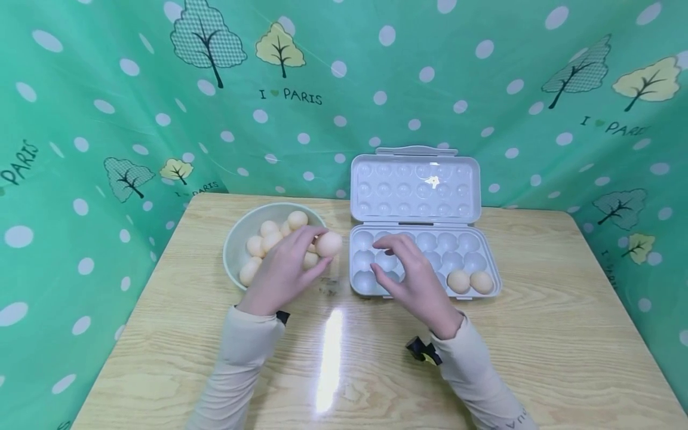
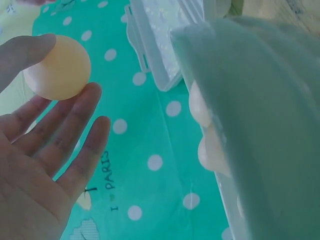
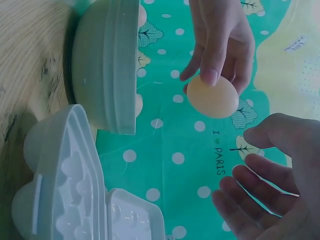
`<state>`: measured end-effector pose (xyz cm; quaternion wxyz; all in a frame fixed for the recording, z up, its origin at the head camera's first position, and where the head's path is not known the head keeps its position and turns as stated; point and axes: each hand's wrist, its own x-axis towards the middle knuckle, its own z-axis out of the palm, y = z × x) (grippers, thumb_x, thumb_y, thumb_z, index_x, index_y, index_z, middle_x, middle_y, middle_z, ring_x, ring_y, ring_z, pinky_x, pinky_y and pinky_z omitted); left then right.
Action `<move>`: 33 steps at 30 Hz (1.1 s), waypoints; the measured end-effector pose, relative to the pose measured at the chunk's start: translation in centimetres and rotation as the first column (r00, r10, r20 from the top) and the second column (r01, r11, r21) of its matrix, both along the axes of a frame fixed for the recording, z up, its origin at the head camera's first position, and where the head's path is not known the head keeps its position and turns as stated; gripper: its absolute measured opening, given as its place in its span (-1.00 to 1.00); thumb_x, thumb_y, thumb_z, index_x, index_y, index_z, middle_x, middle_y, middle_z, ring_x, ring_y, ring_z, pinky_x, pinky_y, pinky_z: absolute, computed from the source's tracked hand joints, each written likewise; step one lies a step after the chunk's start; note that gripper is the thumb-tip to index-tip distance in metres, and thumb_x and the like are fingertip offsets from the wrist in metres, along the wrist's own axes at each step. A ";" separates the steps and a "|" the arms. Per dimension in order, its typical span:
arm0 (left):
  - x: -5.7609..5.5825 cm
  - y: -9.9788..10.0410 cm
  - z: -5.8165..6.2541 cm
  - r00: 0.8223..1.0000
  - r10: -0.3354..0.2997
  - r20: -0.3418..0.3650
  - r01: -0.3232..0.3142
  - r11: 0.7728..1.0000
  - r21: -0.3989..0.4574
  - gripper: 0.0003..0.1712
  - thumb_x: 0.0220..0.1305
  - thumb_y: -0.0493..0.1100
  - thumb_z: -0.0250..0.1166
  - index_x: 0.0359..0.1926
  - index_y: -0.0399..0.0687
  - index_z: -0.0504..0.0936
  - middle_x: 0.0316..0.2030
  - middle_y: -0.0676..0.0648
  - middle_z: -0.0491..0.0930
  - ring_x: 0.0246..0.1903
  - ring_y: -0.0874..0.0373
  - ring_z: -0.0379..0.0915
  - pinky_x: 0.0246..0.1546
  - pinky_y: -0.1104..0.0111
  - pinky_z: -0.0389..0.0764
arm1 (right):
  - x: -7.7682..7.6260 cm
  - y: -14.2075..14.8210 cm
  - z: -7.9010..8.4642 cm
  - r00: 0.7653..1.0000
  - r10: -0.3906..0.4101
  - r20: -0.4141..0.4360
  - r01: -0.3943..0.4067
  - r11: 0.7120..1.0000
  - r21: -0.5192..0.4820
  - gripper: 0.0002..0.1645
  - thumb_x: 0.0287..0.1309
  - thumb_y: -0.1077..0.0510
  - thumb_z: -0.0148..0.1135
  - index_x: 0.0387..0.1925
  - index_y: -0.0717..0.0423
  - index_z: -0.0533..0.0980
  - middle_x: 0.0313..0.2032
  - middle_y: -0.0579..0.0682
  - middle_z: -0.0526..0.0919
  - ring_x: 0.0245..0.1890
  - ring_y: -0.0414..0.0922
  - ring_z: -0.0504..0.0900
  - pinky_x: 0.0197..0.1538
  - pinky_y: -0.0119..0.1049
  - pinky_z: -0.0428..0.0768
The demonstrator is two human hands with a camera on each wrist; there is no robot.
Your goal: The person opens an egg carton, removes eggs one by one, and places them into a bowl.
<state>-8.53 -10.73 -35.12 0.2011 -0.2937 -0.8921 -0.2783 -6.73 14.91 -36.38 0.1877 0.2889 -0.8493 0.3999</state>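
Note:
My left hand (image 1: 287, 266) pinches an egg (image 1: 328, 244) between thumb and fingertips, above the right rim of a pale green bowl (image 1: 232, 254) of eggs. In the left wrist view the same egg (image 2: 60, 70) sits at the fingertips. Over the left half of a white egg carton (image 1: 359, 292), my right hand (image 1: 416, 280) has its thumb and fingers apart, with nothing between them. The right wrist view shows this hand (image 3: 272, 185) facing the held egg (image 3: 214, 97), not touching it. Two eggs (image 1: 470, 282) rest in the carton's front right cups; my right hand hides some cups.
The carton's lid (image 1: 415, 188) stands raised at the back, close to the green patterned cloth (image 1: 301, 119). Bowl and carton stand side by side on a wooden table (image 1: 559, 334). A black strap piece (image 1: 423, 350) shows at the right wrist.

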 end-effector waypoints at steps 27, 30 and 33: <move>-0.5 -1.5 0.4 0.989 0.070 0.134 -0.071 0.998 -0.003 -0.48 0.23 -0.16 0.42 0.17 -0.09 0.47 0.00 -0.07 0.59 -0.05 0.04 0.58 0.01 0.16 0.64 | 1.4 4.4 -1.7 0.993 -0.096 0.073 0.082 0.981 0.174 -0.54 0.16 0.20 0.39 0.08 0.16 0.47 -0.02 0.03 0.59 -0.01 -0.07 0.56 0.06 -0.15 0.63; -0.4 -1.6 0.4 0.987 0.081 0.139 -0.081 0.997 -0.007 -0.48 0.23 -0.15 0.42 0.17 -0.08 0.47 0.00 -0.07 0.60 -0.04 0.04 0.58 0.01 0.15 0.64 | 1.3 5.0 -1.6 0.988 -0.096 0.123 0.062 0.966 0.249 -0.46 0.19 0.17 0.37 0.15 0.22 0.41 0.01 0.10 0.57 0.01 0.00 0.56 0.08 -0.07 0.62; -0.4 -1.8 0.4 0.986 0.087 0.140 -0.087 0.996 -0.010 -0.48 0.23 -0.14 0.42 0.17 -0.07 0.46 0.01 -0.07 0.60 -0.04 0.05 0.58 0.00 0.14 0.64 | 1.3 5.7 -1.5 0.979 -0.095 0.182 0.035 0.952 0.303 -0.45 0.20 0.17 0.36 0.16 0.27 0.39 0.02 0.14 0.55 0.01 0.05 0.55 0.08 -0.03 0.60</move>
